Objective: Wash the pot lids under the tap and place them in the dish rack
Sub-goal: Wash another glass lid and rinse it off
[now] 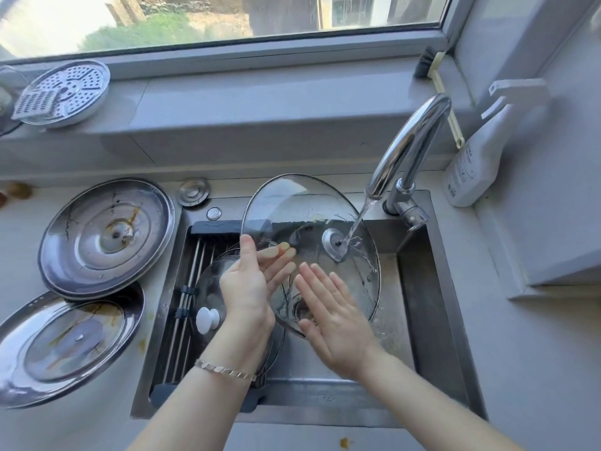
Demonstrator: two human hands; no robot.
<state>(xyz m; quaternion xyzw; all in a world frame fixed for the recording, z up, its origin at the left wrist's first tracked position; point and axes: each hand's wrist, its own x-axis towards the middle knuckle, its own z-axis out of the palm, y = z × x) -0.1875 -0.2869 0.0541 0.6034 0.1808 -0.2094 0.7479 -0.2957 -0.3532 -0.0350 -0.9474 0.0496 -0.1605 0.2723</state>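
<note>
Over sink (422, 307): left hand (250, 288) pinches glass lid (292, 203), right hand (335, 320) flat; rack (190, 278) holds knobbed lid (208, 315).

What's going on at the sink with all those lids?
A person is washing a glass lid under the running tap. The left hand holds it tilted by the rim, and the right hand lies flat against it. A white-knobbed lid already sits in the dish rack over the sink. Two stained metal lids wait on the counter.
</note>
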